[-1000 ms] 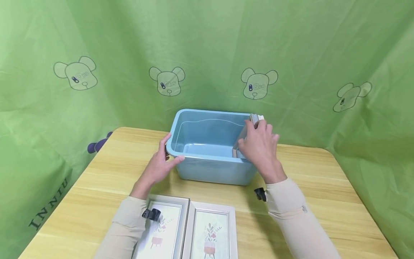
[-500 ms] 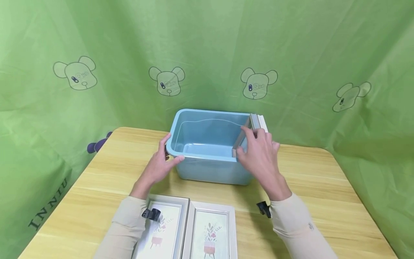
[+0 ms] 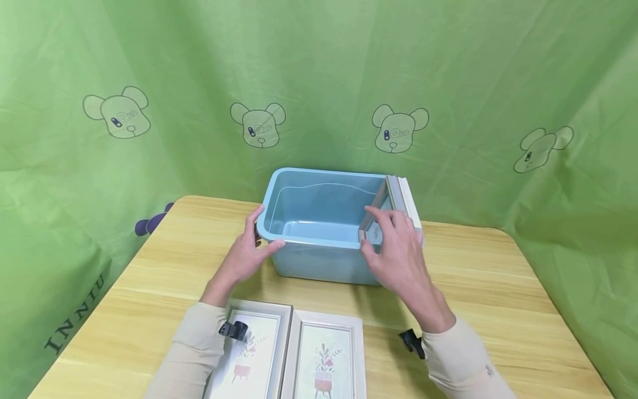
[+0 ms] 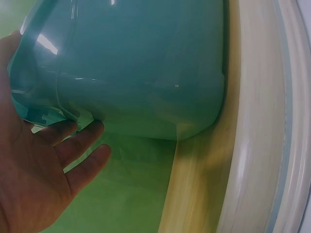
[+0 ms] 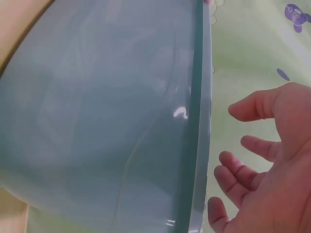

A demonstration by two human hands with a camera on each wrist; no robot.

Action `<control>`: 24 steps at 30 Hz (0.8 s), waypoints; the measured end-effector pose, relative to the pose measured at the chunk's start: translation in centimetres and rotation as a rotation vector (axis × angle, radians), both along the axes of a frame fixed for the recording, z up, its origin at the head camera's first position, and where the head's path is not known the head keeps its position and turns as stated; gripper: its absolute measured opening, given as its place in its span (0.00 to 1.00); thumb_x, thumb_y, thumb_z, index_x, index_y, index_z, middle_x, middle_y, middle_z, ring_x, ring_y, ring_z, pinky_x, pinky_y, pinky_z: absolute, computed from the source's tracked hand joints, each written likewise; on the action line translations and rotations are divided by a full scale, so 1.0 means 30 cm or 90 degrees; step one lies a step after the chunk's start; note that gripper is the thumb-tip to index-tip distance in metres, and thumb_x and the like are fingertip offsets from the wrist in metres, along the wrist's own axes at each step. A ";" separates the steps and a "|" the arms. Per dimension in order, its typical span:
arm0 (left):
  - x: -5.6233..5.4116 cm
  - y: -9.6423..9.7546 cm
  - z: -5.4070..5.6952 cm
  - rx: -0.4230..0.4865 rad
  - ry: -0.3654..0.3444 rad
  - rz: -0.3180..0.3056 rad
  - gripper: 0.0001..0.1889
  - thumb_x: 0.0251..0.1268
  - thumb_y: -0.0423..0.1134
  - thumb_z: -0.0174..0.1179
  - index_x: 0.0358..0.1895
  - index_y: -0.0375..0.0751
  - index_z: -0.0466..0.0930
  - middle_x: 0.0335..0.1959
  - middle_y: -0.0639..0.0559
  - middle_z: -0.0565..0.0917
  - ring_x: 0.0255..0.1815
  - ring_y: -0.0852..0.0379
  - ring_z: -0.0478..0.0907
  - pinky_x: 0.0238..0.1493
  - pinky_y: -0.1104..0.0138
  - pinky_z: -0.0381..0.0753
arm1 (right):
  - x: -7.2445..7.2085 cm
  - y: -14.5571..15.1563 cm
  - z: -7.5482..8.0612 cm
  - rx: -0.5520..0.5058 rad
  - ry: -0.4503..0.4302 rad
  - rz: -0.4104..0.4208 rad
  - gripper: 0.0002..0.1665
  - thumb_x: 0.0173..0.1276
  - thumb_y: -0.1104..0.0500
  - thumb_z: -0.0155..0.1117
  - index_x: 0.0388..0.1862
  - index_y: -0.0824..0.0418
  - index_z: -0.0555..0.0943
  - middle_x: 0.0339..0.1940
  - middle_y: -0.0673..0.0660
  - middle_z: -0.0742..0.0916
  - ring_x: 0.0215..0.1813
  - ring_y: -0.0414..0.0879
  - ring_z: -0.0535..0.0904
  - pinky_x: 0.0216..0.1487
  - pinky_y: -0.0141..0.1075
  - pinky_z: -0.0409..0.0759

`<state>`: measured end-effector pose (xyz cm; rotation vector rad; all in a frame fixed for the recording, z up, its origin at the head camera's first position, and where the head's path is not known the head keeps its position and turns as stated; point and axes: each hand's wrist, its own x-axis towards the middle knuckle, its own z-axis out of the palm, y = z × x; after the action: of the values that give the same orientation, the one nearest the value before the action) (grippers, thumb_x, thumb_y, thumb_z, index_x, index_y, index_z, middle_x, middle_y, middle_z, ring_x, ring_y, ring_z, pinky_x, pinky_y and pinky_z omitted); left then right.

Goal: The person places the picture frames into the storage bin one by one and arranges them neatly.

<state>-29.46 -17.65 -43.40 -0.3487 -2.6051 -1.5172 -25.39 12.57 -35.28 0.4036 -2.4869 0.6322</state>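
Note:
A light blue plastic bin stands on the wooden table. My left hand holds its front left corner, thumb on the rim and fingers along the outer side; the left wrist view shows those fingers against the bin's wall. At the bin's right end, picture frames stand on edge side by side, their tops level with the rim. Just above their near end hovers my right hand, fingers loosely bent and holding nothing. Seen from the right wrist, this hand is apart from the bin's rim.
Two more picture frames, a left one and a right one, lie face up at the table's near edge, showing potted plant prints. The left forearm partly covers one. Behind the table hangs a green curtain with bear heads.
My right hand has let go of the picture frame at the bin's right end and drawn back toward me, uncovering the frames' tops. The left hand has stayed on the bin.

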 end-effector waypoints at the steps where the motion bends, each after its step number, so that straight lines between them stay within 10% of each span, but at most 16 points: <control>1: 0.001 0.000 0.000 0.000 0.000 0.000 0.50 0.58 0.62 0.63 0.77 0.65 0.37 0.70 0.37 0.68 0.69 0.42 0.70 0.69 0.48 0.69 | 0.005 -0.001 -0.005 -0.003 0.010 0.011 0.33 0.55 0.60 0.67 0.63 0.54 0.75 0.49 0.59 0.79 0.50 0.56 0.73 0.43 0.48 0.65; 24: 0.005 0.001 0.002 0.002 -0.007 0.004 0.50 0.58 0.63 0.62 0.77 0.66 0.37 0.71 0.38 0.67 0.69 0.42 0.69 0.70 0.48 0.69 | 0.076 -0.030 -0.107 0.067 0.079 0.136 0.33 0.52 0.58 0.68 0.61 0.56 0.76 0.47 0.56 0.81 0.47 0.52 0.76 0.40 0.39 0.67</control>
<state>-29.29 -17.63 -43.34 -0.3326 -2.6094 -1.5259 -23.12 11.67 -38.48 0.7344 -2.3843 0.5417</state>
